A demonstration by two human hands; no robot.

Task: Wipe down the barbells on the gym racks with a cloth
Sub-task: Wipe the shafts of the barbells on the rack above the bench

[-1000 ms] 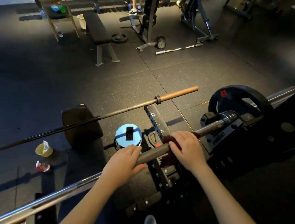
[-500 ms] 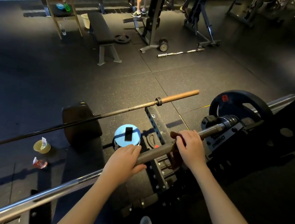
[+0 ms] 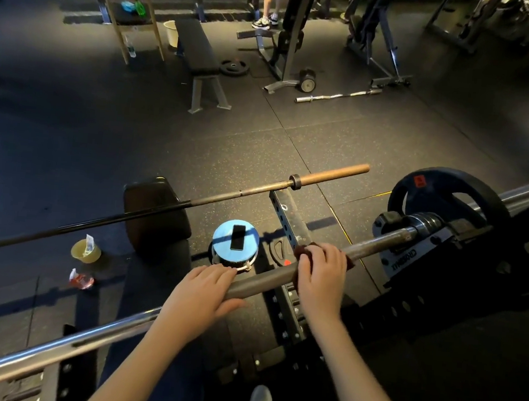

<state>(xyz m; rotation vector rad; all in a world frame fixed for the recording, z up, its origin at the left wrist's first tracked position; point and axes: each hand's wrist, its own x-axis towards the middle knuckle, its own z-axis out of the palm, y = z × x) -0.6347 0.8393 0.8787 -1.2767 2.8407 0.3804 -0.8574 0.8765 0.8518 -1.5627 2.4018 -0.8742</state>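
Observation:
A steel barbell [image 3: 259, 284] runs across the rack from lower left to upper right, with a black weight plate [image 3: 443, 193] on its right sleeve. My left hand [image 3: 199, 290] lies on top of the bar, fingers draped over it and thumb below. Just to its right, my right hand [image 3: 320, 274] grips a dark brown cloth [image 3: 303, 251] wrapped round the bar; only the cloth's edges show beside my fingers. A second, rusty barbell [image 3: 257, 191] rests further out on the far side of the bench.
A light blue round lid with a phone on it [image 3: 235, 242] sits below the bar. A yellow cup [image 3: 86, 250] and a red wrapper [image 3: 80, 280] lie on the floor at left. A bench [image 3: 198, 50], a curl bar [image 3: 339, 96] and a person's legs [image 3: 269, 2] are beyond.
My right hand slid the cloth along the bar toward the plate, then back a little leftward. My left hand stays in place on the bar.

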